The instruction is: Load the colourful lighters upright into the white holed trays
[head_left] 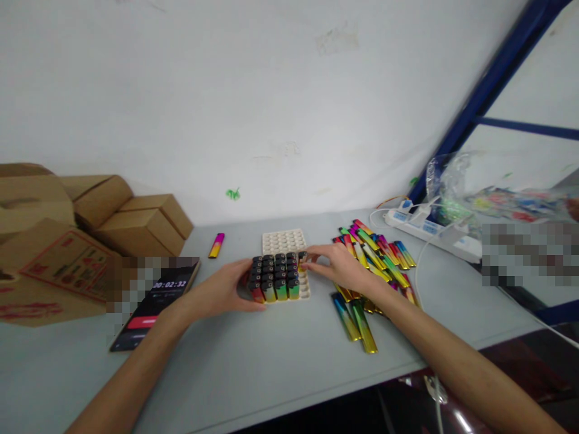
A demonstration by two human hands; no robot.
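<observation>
A cream tray (284, 241) with round holes lies on the grey table; its near half is filled with several upright rainbow lighters (275, 277) with black caps. My left hand (224, 289) cups the tray's near left corner, fingers curled against the lighters. My right hand (337, 265) reaches in from the right and pinches a lighter (302, 259) at the tray's right edge. Under and beyond my right wrist lies a loose pile of rainbow lighters (375, 253).
One lighter (216, 245) lies alone left of the tray. A phone (156, 301) showing a timer rests at the left, beside cardboard boxes (136, 220). A white power strip (425, 226), cables and a plastic bag (488, 196) sit at the back right. A blue frame (488, 90) rises there.
</observation>
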